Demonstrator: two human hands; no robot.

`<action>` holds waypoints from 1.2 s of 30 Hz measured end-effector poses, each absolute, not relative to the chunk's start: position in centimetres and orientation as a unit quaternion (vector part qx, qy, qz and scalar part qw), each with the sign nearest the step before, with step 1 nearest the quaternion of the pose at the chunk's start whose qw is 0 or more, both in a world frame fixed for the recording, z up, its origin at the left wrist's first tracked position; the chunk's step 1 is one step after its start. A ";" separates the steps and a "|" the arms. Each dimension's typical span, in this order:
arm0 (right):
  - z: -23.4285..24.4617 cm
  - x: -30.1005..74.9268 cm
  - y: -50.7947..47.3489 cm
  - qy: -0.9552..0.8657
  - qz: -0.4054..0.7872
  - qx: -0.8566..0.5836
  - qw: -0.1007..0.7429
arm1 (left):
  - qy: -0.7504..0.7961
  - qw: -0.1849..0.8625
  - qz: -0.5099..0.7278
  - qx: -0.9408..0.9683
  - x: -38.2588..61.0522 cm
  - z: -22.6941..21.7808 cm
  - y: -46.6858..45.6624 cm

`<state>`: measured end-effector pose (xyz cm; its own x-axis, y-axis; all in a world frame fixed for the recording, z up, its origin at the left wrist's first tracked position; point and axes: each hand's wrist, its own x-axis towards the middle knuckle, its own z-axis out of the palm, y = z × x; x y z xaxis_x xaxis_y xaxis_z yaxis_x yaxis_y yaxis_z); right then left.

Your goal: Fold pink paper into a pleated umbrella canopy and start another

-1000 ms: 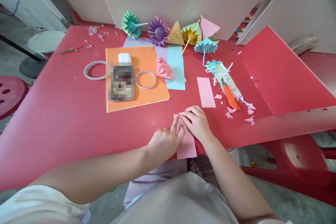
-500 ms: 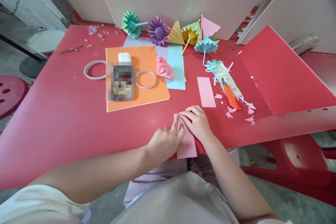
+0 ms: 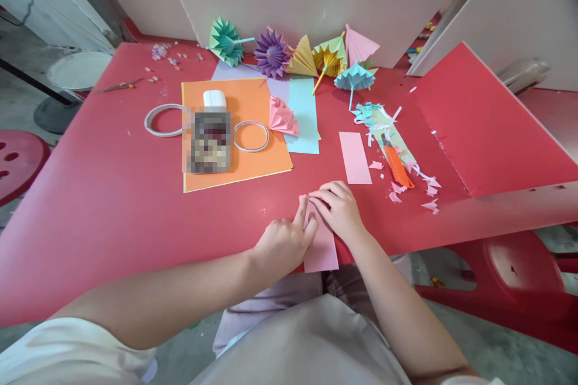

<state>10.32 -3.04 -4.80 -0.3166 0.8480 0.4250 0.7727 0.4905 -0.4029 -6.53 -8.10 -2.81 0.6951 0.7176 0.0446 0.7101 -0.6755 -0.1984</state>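
Note:
A strip of pink paper (image 3: 323, 249) lies lengthwise at the table's near edge, its lower end reaching the edge. My left hand (image 3: 284, 243) lies over its left side, index finger stretched onto the top end, thumb on the paper and the other fingers curled, holding it down. At the strip's upper right, my right hand (image 3: 338, 209) is closed, its fingertips together on the top edge close to the left index fingertip. The hands cover part of the strip, and whatever is under the fingertips is hidden. A second pink paper piece (image 3: 355, 158) lies flat beyond my right hand.
Folded paper umbrellas (image 3: 273, 54) line the back wall. Orange sheets (image 3: 257, 171) carry a blurred rectangle, a white case (image 3: 214, 98) and a tape ring (image 3: 251, 136); another tape roll (image 3: 156, 121) overlaps their left edge. At right are an orange cutter (image 3: 397, 167), paper scraps and a red board (image 3: 492, 132).
Almost nothing differs. Both hands keep their places on the pink paper strip, with at most a tiny shift of the fingertips at its top end.

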 end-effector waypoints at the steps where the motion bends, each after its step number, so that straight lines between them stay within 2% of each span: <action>1: -4.8 10.4 -3.0 -0.809 0.066 -0.500 0.302 | -0.391 0.100 0.019 -0.915 -6.5 -2.8 -8.1; 14: -4.6 10.9 -3.0 -0.799 0.111 -0.499 0.317 | -0.401 0.096 0.016 -0.911 -6.6 -2.9 -8.1; 36: -4.7 10.7 -3.1 -0.804 0.096 -0.500 0.305 | -0.396 0.064 0.019 -0.916 -6.7 -3.2 -8.1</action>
